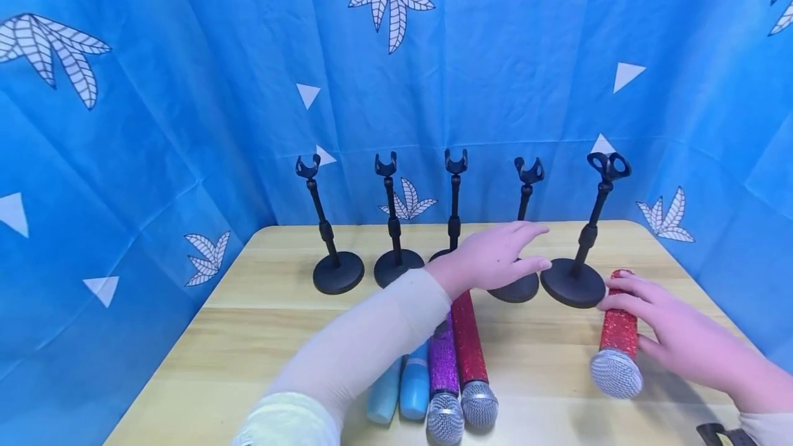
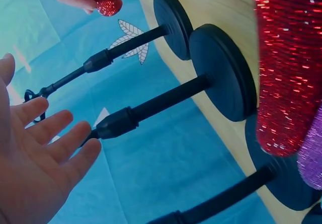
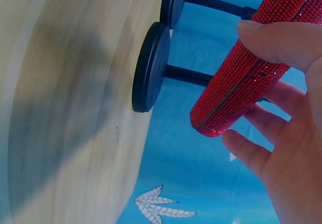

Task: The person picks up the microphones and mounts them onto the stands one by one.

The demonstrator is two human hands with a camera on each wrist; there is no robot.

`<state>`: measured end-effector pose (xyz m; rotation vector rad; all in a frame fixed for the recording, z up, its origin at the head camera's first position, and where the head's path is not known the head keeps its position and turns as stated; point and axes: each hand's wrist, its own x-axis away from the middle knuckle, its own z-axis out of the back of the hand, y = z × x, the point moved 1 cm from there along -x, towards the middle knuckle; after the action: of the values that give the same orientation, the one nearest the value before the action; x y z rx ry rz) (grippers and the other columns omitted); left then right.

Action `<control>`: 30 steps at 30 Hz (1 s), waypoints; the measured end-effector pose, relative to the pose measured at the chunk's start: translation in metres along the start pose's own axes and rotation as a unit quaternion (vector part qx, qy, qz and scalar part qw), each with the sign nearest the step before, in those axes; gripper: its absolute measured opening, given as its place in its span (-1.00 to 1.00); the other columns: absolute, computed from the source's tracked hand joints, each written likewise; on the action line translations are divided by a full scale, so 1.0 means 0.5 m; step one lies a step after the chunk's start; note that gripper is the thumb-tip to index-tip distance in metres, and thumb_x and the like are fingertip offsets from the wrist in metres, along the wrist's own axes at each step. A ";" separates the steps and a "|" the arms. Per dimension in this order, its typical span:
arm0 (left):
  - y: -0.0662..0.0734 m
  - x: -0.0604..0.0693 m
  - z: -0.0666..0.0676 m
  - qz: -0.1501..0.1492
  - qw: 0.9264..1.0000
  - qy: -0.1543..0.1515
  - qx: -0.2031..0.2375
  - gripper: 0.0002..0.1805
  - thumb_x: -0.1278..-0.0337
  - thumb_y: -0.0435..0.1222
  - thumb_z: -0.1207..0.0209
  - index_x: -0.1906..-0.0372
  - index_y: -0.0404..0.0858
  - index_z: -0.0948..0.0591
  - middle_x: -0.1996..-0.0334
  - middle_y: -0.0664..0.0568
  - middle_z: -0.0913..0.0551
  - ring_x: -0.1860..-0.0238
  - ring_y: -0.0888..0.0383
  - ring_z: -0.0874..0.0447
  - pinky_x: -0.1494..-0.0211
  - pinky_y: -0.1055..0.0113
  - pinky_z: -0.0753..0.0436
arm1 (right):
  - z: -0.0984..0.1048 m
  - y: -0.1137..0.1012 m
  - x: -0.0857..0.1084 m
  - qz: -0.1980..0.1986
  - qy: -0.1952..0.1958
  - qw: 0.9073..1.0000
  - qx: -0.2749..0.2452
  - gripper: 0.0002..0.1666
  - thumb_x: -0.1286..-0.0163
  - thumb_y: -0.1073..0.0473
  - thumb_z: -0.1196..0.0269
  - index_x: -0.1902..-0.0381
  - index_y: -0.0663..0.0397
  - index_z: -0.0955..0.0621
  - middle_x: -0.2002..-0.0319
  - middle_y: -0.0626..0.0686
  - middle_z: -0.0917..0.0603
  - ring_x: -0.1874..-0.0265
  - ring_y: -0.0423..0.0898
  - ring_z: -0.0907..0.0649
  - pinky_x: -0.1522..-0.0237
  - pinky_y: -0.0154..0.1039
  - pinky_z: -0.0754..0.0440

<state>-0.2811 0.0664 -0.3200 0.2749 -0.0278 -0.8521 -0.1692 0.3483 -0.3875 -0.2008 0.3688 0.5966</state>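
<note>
On the right, my right hand (image 1: 675, 332) grips a red glittery microphone (image 1: 619, 325) by its handle, its silver mesh head pointing toward me. The right wrist view shows the thumb and fingers around that red handle (image 3: 236, 88), raised off the table. My left hand (image 1: 495, 257) reaches across with fingers extended and holds nothing. It is in front of a black microphone stand (image 1: 519, 288), partly covering it; in the left wrist view the fingers are near that stand's upper pole (image 2: 118, 123). Whether they touch it I cannot tell.
Several black desktop stands with top clips, such as the leftmost stand (image 1: 337, 272) and rightmost stand (image 1: 573, 284), line the table's back. Below my left forearm lie a red microphone (image 1: 469, 343), a purple microphone (image 1: 442, 363), a blue handle (image 1: 415, 387) and a pale teal one (image 1: 384, 394).
</note>
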 end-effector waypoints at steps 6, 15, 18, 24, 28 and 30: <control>0.011 -0.045 0.000 0.036 0.998 0.010 0.054 -0.29 -0.43 0.27 0.07 -0.58 0.22 -0.14 -0.51 0.38 -0.18 -0.49 0.40 -0.11 -0.44 0.26 -0.31 | 0.000 0.010 0.013 0.001 0.003 1.000 0.024 -0.21 0.23 0.27 -0.68 -0.04 -0.22 -0.65 -0.21 0.18 -0.51 -0.11 0.25 -0.51 0.17 0.13 -0.71; 0.038 -0.102 -0.003 0.069 0.988 0.030 0.138 -0.31 -0.45 0.23 0.04 -0.57 0.25 -0.12 -0.48 0.48 -0.18 -0.44 0.50 -0.15 -0.43 0.36 -0.28 | 0.000 0.026 0.021 0.001 0.021 1.000 0.018 -0.12 0.32 0.32 -0.68 -0.04 -0.26 -0.62 -0.22 0.13 -0.51 -0.12 0.22 -0.49 -0.07 -0.66 -0.28; 0.056 -0.123 -0.006 0.067 0.977 0.039 0.199 -0.33 -0.46 0.20 0.01 -0.56 0.23 -0.15 -0.46 0.47 -0.23 -0.40 0.49 -0.22 -0.39 0.35 -0.34 | 0.006 0.035 0.027 -0.013 0.017 0.999 0.025 -0.13 0.32 0.33 -0.68 -0.03 -0.25 -0.62 -0.21 0.12 -0.51 -0.11 0.21 -0.49 0.00 -0.58 -0.44; 0.080 -0.154 -0.021 0.078 0.953 0.061 0.287 -0.35 -0.46 0.16 -0.05 -0.54 0.22 -0.19 -0.41 0.45 -0.32 -0.34 0.47 -0.33 -0.33 0.31 -0.44 | 0.006 0.048 0.038 -0.018 0.016 0.999 0.024 -0.15 0.31 0.31 -0.69 -0.03 -0.19 -0.63 -0.19 0.13 -0.51 -0.08 0.18 -0.48 0.14 -0.47 -0.59; 0.092 -0.175 -0.027 0.095 0.945 0.076 0.303 -0.34 -0.45 0.15 -0.07 -0.53 0.22 -0.20 -0.41 0.43 -0.32 -0.34 0.45 -0.35 -0.31 0.31 -0.46 | 0.004 0.053 0.041 -0.018 0.029 0.999 0.017 -0.15 0.28 0.33 -0.66 -0.06 -0.17 -0.62 -0.18 0.09 -0.50 -0.13 0.04 -0.45 0.02 -0.71 -0.32; 0.099 -0.186 -0.031 0.103 0.940 0.081 0.316 -0.33 -0.45 0.14 -0.08 -0.54 0.22 -0.19 -0.42 0.44 -0.31 -0.35 0.44 -0.34 -0.32 0.30 -0.46 | 0.004 0.055 0.041 -0.019 0.035 0.999 0.009 -0.15 0.27 0.36 -0.65 -0.07 -0.15 -0.62 -0.17 0.07 -0.51 -0.14 -0.06 -0.43 -0.05 -0.73 -0.24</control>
<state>-0.3038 0.1703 -0.3145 0.9305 -0.1767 -0.5889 -0.1690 0.3817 -0.3959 -0.2105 0.4368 0.5488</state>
